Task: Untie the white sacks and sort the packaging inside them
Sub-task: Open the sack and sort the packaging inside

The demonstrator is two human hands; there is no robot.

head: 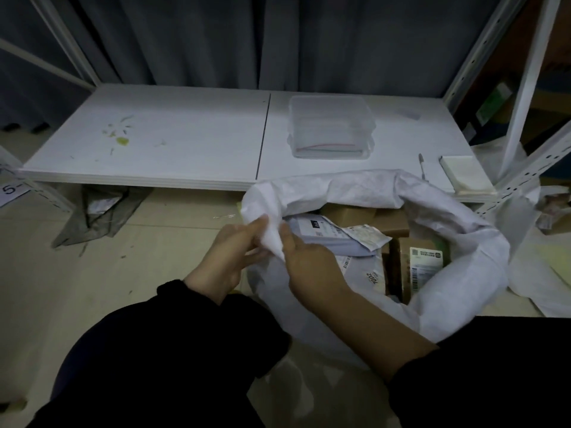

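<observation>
On the pale floor, just before the low white shelf board (154, 140), a large white woven plastic sack (463, 251), mouth wide open and no tie visible on it, so the untying judged as done for this one. At the near-left part of its rim, both hands close together: left hand (228, 257) pinching a fold of the fabric between thumb and fingers from the outer side, right hand (312, 261) clamped on the same fold from the inner side. Held so, most probably, to pull the rim down and outward, to stop the mouth from falling closed and to make the contents easy to reach. Inside, in plain view, a flat grey plastic mailer bag with a white label (324, 239) on top, plain brown cardboard boxes (352, 213) behind it, and a brown carton with a barcode sticker (423, 264) at the right, all pressed tightly against each other. No parcel in either hand, so the sorting judged as not begun. On the shelf board, a clear plastic lidded box (330, 128) near the middle, then a pen (421, 165) and a white stack of paper (466, 174) at the right end, kept within reach perhaps for marking; purpose not sure. Under the board at the left, a crumpled grey bag (99, 217). Next, by guess only: letting go of the rim and taking the grey mailer first, as the topmost and probably the lightest.
</observation>
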